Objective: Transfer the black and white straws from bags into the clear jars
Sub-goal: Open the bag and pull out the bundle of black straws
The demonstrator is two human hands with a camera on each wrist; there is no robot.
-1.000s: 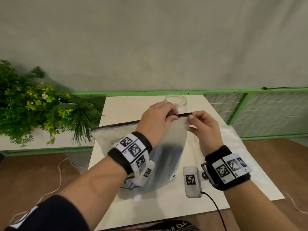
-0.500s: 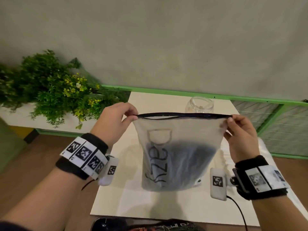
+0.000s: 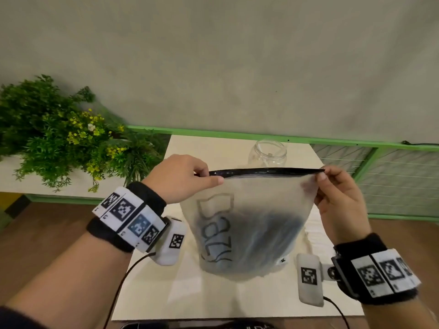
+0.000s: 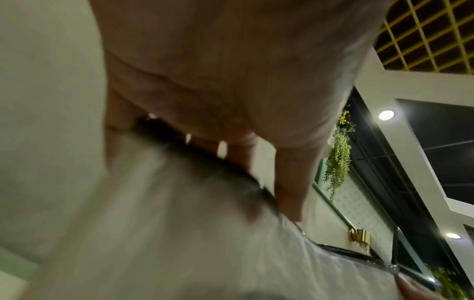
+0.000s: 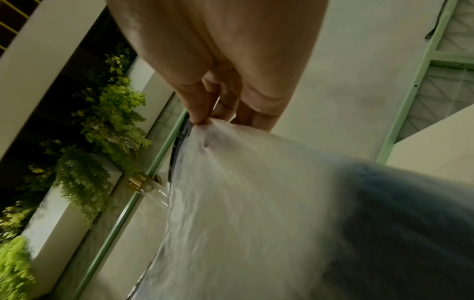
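Observation:
A frosted plastic bag [image 3: 249, 224] with a black zip strip along its top hangs upright over the table, a dark mass of black straws [image 3: 268, 236] showing through its lower half. My left hand [image 3: 190, 176] pinches the bag's top left corner. At the top right corner my right hand [image 3: 332, 186] pinches the strip too. Between them the strip is pulled taut and looks closed. The right wrist view has the bag [image 5: 256, 203] pinched at its corner by my fingertips [image 5: 200, 119]; the left wrist view is blurred. A clear jar [image 3: 267, 153] stands behind the bag.
The small white table [image 3: 213, 295] has a green rail [image 3: 237, 135] behind it and a green mesh fence [image 3: 399, 176] to the right. A leafy planter [image 3: 59, 134] sits at the left. Cables hang from both wrist units.
My hands moved apart along the bag's top, from close together at the middle to its two corners. The bag was lifted upright and stretched flat. The view shifted left, then right.

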